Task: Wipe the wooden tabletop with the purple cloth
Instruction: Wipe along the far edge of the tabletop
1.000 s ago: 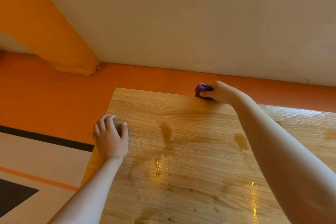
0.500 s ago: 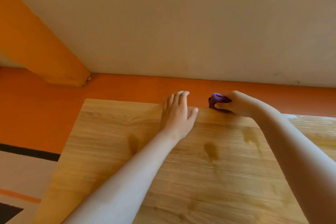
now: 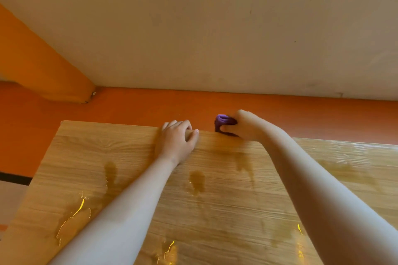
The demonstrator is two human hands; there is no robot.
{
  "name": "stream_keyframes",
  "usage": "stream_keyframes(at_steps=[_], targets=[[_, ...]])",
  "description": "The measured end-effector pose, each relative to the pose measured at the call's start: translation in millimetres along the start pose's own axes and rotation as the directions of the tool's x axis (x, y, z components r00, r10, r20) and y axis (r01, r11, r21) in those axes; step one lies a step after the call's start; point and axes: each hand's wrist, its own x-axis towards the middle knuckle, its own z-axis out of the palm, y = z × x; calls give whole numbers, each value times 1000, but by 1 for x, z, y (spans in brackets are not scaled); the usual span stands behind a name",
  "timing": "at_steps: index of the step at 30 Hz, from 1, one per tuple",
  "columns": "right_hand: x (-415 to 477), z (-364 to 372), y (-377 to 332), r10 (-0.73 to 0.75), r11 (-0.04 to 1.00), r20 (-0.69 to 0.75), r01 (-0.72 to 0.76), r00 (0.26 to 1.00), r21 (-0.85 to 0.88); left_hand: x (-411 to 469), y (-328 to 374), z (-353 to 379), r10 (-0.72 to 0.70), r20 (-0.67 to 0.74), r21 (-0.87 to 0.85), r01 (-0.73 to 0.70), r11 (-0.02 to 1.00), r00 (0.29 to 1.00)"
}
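Cloth: purple, bunched into a wad, sitting at the far edge of the tabletop, right of centre in view. Right hand grips it with fingers and thumb curled round the wad, holding it against that edge. Part of the wad sticks out to the left of the hand.

Left hand is just beside it on the left, touching neither the cloth nor the right hand. Its fingers hook over the same far edge with the thumb on the top surface, so it's holding the edge.

Both forearms are bare and stretched across the wood. Wet patches cover the middle and near parts, some with bright glare. Far right of the top looks glossy.

Behind the table: orange strip, then beige wall.
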Motion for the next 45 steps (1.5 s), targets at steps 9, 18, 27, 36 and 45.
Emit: stream_keyframes(at_steps=[9,18,27,36,45], targets=[[-9,-10,28,-90,990,34,86,995,107,1,5,-1,-27,32,40,26,999,999],[-71,-70,134,84,986,53,-90,995,141,4,-1,3,12,-11,41,-11,999,1000],[-11,-20,43,-71,996,49,69,996,55,6,-10,9,-9,12,58,9,998,1000],[-54,-55,95,134,990,72,-137,988,39,3,-11,9,18,4,26,-19,999,1000],[-78,-64,111,221,975,-2,-221,975,34,1,-13,9,55,-6,11,-55,998,998]])
